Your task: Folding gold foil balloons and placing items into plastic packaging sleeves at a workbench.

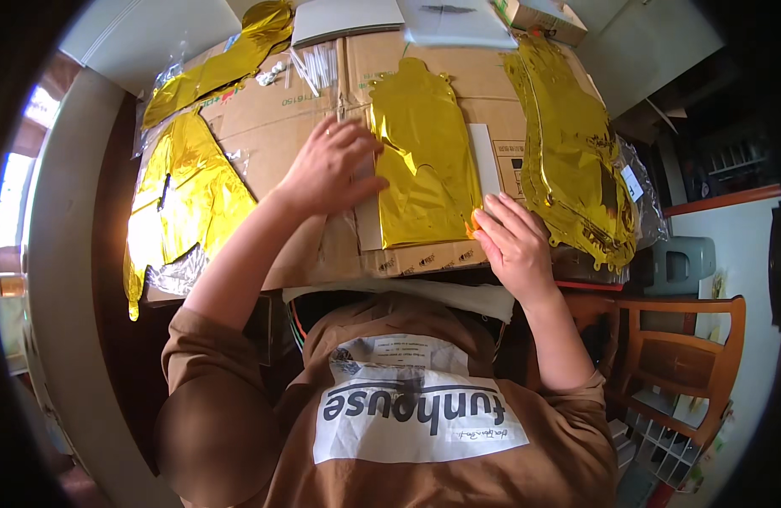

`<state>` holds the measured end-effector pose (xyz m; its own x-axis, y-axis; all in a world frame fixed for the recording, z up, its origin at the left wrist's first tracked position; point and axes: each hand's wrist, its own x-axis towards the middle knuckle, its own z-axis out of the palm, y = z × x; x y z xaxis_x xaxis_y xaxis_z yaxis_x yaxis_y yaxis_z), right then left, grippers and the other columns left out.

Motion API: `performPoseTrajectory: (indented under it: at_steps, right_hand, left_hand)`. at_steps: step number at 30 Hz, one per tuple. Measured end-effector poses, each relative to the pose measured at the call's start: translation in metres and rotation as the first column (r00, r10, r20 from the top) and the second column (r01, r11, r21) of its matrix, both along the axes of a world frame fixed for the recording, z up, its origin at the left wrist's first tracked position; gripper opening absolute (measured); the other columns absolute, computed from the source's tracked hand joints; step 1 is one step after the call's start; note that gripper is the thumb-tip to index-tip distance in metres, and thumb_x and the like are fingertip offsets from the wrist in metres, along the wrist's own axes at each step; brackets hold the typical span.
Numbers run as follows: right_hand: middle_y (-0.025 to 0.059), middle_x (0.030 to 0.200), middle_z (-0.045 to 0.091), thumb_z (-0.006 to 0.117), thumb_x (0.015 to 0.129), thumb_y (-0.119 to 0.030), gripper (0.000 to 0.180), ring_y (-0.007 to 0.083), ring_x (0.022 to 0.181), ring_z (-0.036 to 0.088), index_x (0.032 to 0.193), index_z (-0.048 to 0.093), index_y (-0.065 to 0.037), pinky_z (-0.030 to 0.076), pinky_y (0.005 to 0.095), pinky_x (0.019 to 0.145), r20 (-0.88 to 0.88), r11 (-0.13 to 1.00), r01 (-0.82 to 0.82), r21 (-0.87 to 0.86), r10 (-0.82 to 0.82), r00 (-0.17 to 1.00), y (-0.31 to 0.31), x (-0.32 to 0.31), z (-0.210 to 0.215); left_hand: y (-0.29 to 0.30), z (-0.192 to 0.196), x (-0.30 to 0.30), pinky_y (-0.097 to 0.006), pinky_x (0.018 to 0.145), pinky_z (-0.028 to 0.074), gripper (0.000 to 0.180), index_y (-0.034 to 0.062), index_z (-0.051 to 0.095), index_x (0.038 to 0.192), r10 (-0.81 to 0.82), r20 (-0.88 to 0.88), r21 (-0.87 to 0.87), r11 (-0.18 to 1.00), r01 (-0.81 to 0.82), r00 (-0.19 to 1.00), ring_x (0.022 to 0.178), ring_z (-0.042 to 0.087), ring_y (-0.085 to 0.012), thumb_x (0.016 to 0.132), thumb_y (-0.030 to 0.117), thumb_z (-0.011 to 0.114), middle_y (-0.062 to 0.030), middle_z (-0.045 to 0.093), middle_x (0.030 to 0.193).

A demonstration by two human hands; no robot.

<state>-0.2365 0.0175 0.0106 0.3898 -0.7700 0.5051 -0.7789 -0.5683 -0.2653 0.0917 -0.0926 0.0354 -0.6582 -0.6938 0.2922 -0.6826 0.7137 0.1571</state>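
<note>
A flat, uninflated gold foil balloon (pixel 426 161) lies before me on a white sheet (pixel 485 157), whose edges show at its sides. At the balloon's left edge hovers my left hand (pixel 335 165), fingers apart and holding nothing. My right hand (pixel 519 250) pinches the balloon's lower right corner between thumb and fingers. An orange-looking bit (pixel 472 227) shows at those fingertips; whether it is foil or a separate piece I cannot tell.
Flattened cardboard (pixel 272 169) covers the table. More flat gold balloons lie at the left (pixel 187 186), far left (pixel 212 80) and right (pixel 576 152). White sticks (pixel 318 68), a stack of white sheets (pixel 348 19) and an open box (pixel 543 19) are at the back. A wooden chair (pixel 682 339) stands right.
</note>
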Motion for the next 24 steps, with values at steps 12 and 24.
performPoseTrajectory:
  at_steps: [12, 24]
  right_hand:
    - [0.0132, 0.124, 0.069, 0.077, 0.086, -0.015, 0.027, 0.0335, 0.121, 0.062, 0.111, 0.074, -0.005, 0.051, 0.0433, 0.101, -0.005, 0.999, 0.018, 0.039, -0.018, 1.0, 0.003, 0.003, 0.004]
    - [0.0135, 0.125, 0.068, 0.076, 0.088, -0.016, 0.028, 0.0329, 0.123, 0.061, 0.113, 0.073, -0.006, 0.051, 0.0429, 0.102, -0.02, 1.0, 0.023, 0.013, -0.023, 1.0, 0.006, 0.004, 0.002]
  left_hand:
    - [0.055, 0.011, -0.026, -0.048, 0.106, 0.046, 0.031, 0.0087, 0.07, 0.11, -0.102, -0.227, -0.085, 0.993, 0.084, 0.968, 0.117, 0.061, -0.0286, 0.084, 0.021, 0.08, -0.0111, 0.064, 0.119]
    - [0.079, -0.01, -0.019, -0.047, 0.107, 0.045, 0.04, 0.0049, 0.066, 0.119, -0.026, -0.271, 0.081, 0.995, 0.05, 0.962, 0.121, 0.06, -0.0338, 0.085, 0.022, 0.078, -0.0142, 0.063, 0.124]
